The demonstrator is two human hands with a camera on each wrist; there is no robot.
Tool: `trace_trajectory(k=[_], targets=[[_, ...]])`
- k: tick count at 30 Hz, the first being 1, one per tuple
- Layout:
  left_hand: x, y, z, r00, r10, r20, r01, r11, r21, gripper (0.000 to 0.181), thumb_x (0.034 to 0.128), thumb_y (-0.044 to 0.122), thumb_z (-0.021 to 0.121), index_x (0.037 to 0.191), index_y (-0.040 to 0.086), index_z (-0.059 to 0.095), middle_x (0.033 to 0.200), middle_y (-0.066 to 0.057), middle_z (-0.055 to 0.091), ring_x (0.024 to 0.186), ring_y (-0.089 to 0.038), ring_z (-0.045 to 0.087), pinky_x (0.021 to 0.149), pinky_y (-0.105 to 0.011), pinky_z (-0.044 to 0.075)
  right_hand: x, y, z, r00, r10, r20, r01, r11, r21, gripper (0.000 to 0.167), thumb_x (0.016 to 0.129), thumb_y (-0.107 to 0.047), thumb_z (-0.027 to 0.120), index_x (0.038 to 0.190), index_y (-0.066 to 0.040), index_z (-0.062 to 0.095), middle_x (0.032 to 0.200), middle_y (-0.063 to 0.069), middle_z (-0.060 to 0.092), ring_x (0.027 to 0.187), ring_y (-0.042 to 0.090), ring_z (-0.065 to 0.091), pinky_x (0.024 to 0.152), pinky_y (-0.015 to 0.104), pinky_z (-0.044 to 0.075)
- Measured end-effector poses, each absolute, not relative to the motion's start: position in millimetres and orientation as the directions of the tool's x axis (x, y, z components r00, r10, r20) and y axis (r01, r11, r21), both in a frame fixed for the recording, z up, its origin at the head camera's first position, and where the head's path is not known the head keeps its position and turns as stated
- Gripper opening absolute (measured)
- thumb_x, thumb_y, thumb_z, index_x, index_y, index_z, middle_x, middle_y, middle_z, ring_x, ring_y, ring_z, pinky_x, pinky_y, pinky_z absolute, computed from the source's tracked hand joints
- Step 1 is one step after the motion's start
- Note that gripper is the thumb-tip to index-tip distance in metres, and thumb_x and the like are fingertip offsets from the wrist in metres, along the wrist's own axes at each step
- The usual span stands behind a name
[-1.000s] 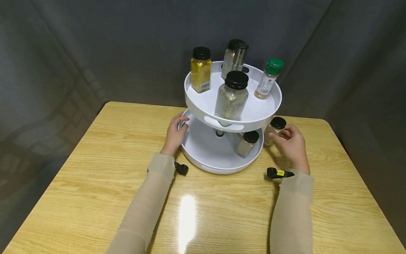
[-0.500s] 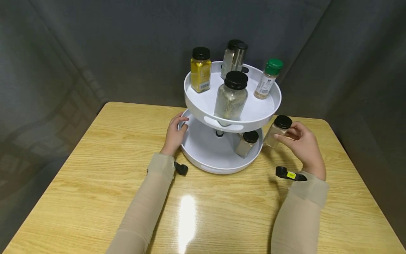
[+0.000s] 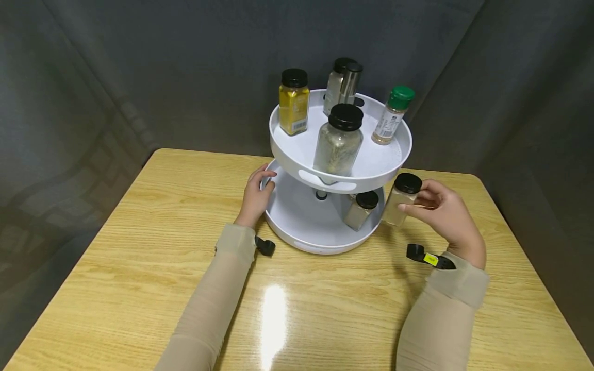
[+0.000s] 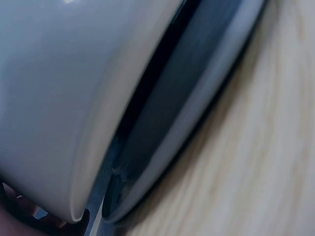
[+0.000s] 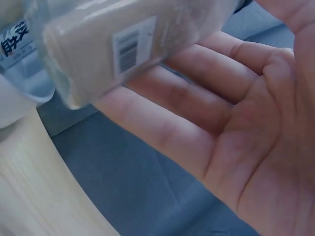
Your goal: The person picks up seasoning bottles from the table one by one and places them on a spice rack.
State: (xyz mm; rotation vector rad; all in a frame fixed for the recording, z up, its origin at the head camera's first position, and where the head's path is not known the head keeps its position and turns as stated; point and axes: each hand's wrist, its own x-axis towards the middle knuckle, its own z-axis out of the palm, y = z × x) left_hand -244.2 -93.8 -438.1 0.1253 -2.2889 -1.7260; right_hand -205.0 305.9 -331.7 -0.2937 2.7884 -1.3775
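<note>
My right hand (image 3: 447, 211) pinches a spice jar (image 3: 397, 205) with a black lid and tan powder, just outside the lower tray's right edge. In the right wrist view, this jar (image 5: 123, 46) lies across the fingers and shows a barcode label. My left hand (image 3: 255, 197) grips the left rim of the lower tray (image 3: 301, 221) of a white two-tier turntable, fingers curled over the edge. Another black-lidded jar (image 3: 358, 214) stands on the lower tray's right side; something behind it is mostly hidden.
The upper tray (image 3: 287, 154) bears a yellow spice jar (image 3: 294, 111), a large jar of pale flakes (image 3: 339, 149), a green-capped bottle (image 3: 390, 121) and a metal-topped shaker (image 3: 350, 82) before another jar. Dark curtains (image 3: 209, 67) hang behind the wooden table (image 3: 185, 185).
My right hand has moved right and nearer with the spice jar, which rose a little, then came down and nearer, now more upright. The left hand and turntable look unmoved.
</note>
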Motion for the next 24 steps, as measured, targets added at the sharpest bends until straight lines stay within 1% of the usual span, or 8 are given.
trace_trajectory(k=[5, 8, 12, 17, 20, 24], targets=[[-244, -94, -438, -0.96, -0.228, 0.165, 0.094, 0.292, 0.952, 0.025, 0.099, 0.004, 0.054, 0.12, -0.001, 0.066, 0.158, -0.009, 0.041, 0.149, -0.028, 0.031, 0.124, -0.035, 0.02, -202, 303, -328, -0.971, -0.235, 0.043, -0.182, 0.607, -0.773, 0.043, 0.086, -0.022, 0.083, 0.098, -0.001, 0.048, 0.09, 0.002, 0.059, 0.084, 0.015, 0.059, 0.07, 0.02, 0.051], [-244, -94, -437, -0.96, -0.228, 0.165, 0.095, 0.289, 0.953, 0.025, 0.0987, 0.003, 0.054, 0.12, -0.001, 0.066, 0.158, -0.01, 0.041, 0.149, -0.028, 0.031, 0.124, -0.035, 0.021, -200, 301, -326, -0.96, -0.278, 0.046, -0.208, 0.59, -0.78, 0.041, 0.086, -0.019, 0.083, 0.096, -0.001, 0.048, 0.089, 0.002, 0.061, 0.082, 0.017, 0.059, 0.07, 0.02, 0.053], [-244, -93, -437, -0.96, -0.228, 0.165, 0.097, 0.283, 0.954, 0.025, 0.0985, 0.003, 0.054, 0.119, -0.001, 0.066, 0.158, -0.01, 0.041, 0.149, -0.028, 0.031, 0.124, -0.035, 0.021, -197, 295, -324, -0.938, -0.343, 0.05, -0.237, 0.53, -0.814, 0.037, 0.086, -0.015, 0.082, 0.097, -0.001, 0.049, 0.091, 0.0, 0.066, 0.081, 0.017, 0.062, 0.071, 0.021, 0.055], [-244, -94, -438, -0.959, -0.229, 0.167, 0.098, 0.283, 0.954, 0.025, 0.0985, 0.003, 0.054, 0.119, -0.001, 0.066, 0.158, -0.01, 0.041, 0.149, -0.028, 0.031, 0.124, -0.035, 0.021, -195, 288, -322, -0.919, -0.393, 0.034, -0.232, 0.469, -0.852, 0.03, 0.087, -0.012, 0.082, 0.105, -0.005, 0.059, 0.1, -0.004, 0.072, 0.087, 0.014, 0.068, 0.077, 0.021, 0.057], [-245, -94, -439, -0.959, -0.23, 0.164, 0.095, 0.283, 0.954, 0.024, 0.0987, 0.004, 0.054, 0.119, -0.001, 0.066, 0.158, -0.01, 0.041, 0.149, -0.028, 0.031, 0.124, -0.035, 0.021, -195, 285, -322, -0.909, -0.416, 0.026, -0.229, 0.445, -0.866, 0.032, 0.086, -0.009, 0.082, 0.111, -0.006, 0.062, 0.103, -0.004, 0.073, 0.092, 0.012, 0.07, 0.08, 0.021, 0.058], [-245, -93, -439, -0.96, -0.23, 0.162, 0.096, 0.274, 0.957, 0.024, 0.0992, 0.004, 0.054, 0.12, -0.001, 0.066, 0.158, -0.009, 0.041, 0.149, -0.028, 0.03, 0.124, -0.035, 0.022, -195, 283, -321, -0.894, -0.448, 0.011, -0.226, 0.431, -0.874, 0.035, 0.084, -0.005, 0.083, 0.112, -0.005, 0.062, 0.101, -0.002, 0.073, 0.091, 0.012, 0.069, 0.079, 0.022, 0.058]])
